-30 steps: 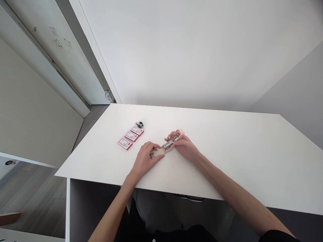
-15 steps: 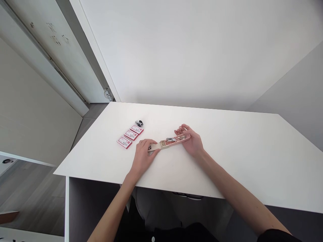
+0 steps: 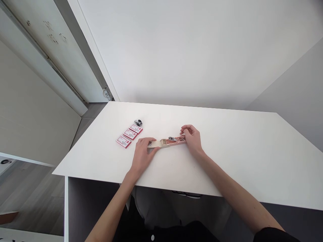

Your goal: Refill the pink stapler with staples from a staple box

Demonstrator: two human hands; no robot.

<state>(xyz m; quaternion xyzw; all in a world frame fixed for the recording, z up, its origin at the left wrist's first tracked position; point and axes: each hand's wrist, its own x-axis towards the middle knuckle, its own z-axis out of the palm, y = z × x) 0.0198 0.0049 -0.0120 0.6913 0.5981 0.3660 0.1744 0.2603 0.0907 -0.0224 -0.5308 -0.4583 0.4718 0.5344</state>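
A pink and beige stapler [image 3: 168, 142] lies swung fully open and flat on the white table [image 3: 227, 158]. My left hand [image 3: 143, 153] presses its fingers down on the beige base end at the left. My right hand [image 3: 193, 138] curls its fingers over the pink top end at the right, where the metal staple channel shows. Both hands touch the stapler.
Three red-and-white staple boxes [image 3: 130, 134] lie in a diagonal row left of my left hand. A small black and silver staple remover [image 3: 138, 122] sits just beyond them. The table's near edge runs below my wrists, and a door frame stands at the far left.
The stapler was half folded up between my hands; it has been swung open and now lies flat. My right hand moved right with the pink top.
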